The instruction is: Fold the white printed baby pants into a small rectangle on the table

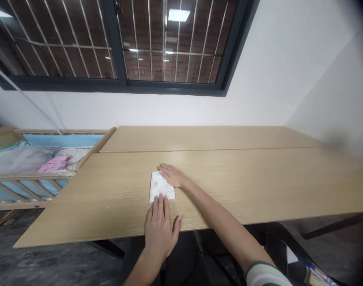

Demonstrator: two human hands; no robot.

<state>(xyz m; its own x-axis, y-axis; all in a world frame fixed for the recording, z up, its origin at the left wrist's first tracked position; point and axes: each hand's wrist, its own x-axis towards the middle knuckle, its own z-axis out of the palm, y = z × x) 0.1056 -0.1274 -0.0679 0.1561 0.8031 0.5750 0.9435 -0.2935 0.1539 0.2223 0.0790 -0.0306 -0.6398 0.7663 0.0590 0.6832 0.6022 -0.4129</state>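
A small folded white cloth (158, 187) with a faint print lies on the wooden table (259, 182) near its front edge. My left hand (161, 224) lies flat with fingers stretched out, its fingertips on the cloth's near edge. My right hand (172, 174) rests flat and open on the cloth's far right corner, the forearm reaching in from the lower right.
A wooden baby cot (35, 174) with blue lining and pink clothes (54, 163) stands to the left of the table. A second table (199, 137) butts against the far side, below a barred window (124, 43). A dark chair (276, 246) sits under the table's front edge.
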